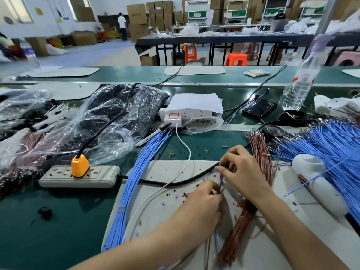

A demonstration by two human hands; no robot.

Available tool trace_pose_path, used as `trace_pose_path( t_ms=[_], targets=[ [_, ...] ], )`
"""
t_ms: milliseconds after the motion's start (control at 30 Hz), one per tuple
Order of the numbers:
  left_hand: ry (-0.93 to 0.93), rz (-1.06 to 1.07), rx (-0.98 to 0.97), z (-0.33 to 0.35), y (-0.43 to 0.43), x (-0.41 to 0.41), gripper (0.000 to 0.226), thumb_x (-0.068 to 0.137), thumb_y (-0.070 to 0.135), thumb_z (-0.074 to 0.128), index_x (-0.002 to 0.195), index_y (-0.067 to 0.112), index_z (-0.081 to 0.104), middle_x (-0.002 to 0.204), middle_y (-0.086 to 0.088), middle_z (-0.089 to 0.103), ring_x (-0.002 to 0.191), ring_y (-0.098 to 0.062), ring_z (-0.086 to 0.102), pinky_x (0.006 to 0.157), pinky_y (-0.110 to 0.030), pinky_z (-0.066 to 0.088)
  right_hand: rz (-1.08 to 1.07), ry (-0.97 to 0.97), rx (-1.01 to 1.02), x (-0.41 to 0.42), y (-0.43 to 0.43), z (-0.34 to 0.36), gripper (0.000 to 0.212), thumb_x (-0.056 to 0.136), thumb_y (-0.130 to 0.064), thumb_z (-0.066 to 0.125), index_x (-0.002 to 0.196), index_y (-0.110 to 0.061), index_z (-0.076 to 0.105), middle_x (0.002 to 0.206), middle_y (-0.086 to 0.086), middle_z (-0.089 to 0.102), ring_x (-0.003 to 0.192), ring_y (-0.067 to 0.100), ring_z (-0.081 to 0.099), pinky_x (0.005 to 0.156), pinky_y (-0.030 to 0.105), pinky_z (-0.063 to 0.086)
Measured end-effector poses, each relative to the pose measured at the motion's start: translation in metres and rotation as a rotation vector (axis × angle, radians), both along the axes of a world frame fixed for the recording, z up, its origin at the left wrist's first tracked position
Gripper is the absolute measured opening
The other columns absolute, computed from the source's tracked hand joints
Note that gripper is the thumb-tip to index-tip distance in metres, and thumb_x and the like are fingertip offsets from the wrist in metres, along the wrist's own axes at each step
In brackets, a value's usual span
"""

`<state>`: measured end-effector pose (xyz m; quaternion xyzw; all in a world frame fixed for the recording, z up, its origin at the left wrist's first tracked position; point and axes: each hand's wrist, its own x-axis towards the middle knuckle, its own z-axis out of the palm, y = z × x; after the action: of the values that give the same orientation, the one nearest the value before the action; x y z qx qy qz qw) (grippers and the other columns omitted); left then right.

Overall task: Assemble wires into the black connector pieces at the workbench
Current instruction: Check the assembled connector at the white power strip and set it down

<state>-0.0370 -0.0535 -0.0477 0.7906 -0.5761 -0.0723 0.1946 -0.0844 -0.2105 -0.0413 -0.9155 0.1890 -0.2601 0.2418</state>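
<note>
head view, left to right. one clear plastic bag (124, 114) of dark parts, probably the connector stock, lies at far left, near enough to restock from. one power strip (78, 177) carries one orange plug (79, 165). one banded bundle of blue wires (134, 184) runs along the left edge of the grey mat (161, 172), the band keeping the wires parallel for picking. my left hand (202, 201) pinches the lower run of a single blue wire (221, 179). my right hand (241, 170), just above and nearly touching the left, curls its fingers on a small dark piece (226, 165), which i judge to be the black connector. the two hands work close together, probably to keep the wire short and stiff for insertion. i cannot tell whether the wire is seated. one brown wire bundle (241, 221) lies beneath my right forearm. one loose fan of blue wires (335, 151) spreads at right. one water bottle (300, 82) stands behind it.
</note>
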Motion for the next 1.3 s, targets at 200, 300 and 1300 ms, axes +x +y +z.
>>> trace_pose_path(
  t_ms=[200, 300, 1300],
  targets=[
    [0.017, 0.007, -0.058, -0.001, -0.001, -0.003, 0.026, 0.078, -0.001, 0.048, 0.1, 0.001, 0.063, 0.125, -0.014, 0.046, 0.109, -0.03, 0.047, 0.092, -0.037, 0.041, 0.025, 0.116, -0.003, 0.004, 0.009, -0.003, 0.015, 0.081, -0.015, 0.074, 0.094, -0.014, 0.066, 0.102, 0.0, 0.049, 0.085, 0.016, 0.055, 0.079, 0.027, 0.046],
    [0.035, 0.01, -0.067, 0.0, -0.003, -0.004, 0.025, 0.074, -0.002, 0.046, 0.093, 0.0, 0.062, 0.124, -0.013, 0.046, 0.101, -0.03, 0.052, 0.08, -0.031, 0.041, 0.018, 0.111, 0.019, 0.004, 0.007, -0.005, 0.017, 0.08, 0.0, 0.065, 0.093, -0.01, 0.069, 0.1, 0.003, 0.055, 0.09, 0.021, 0.057, 0.08, 0.032, 0.048],
    [0.056, 0.674, -0.152, 0.034, -0.004, 0.182, 0.024, 0.086, 0.028, 0.069, 0.065, 0.023, 0.057, 0.078, -0.006, 0.067, 0.074, -0.023, 0.059, 0.066, -0.028, 0.043, 0.054, -0.101, 0.107, 0.007, 0.011, -0.006, 0.026, 0.089, -0.011, 0.065, 0.114, -0.016, 0.068, 0.136, -0.002, 0.051, 0.138, 0.014, 0.031, 0.109, 0.007, 0.012]
  ],
)
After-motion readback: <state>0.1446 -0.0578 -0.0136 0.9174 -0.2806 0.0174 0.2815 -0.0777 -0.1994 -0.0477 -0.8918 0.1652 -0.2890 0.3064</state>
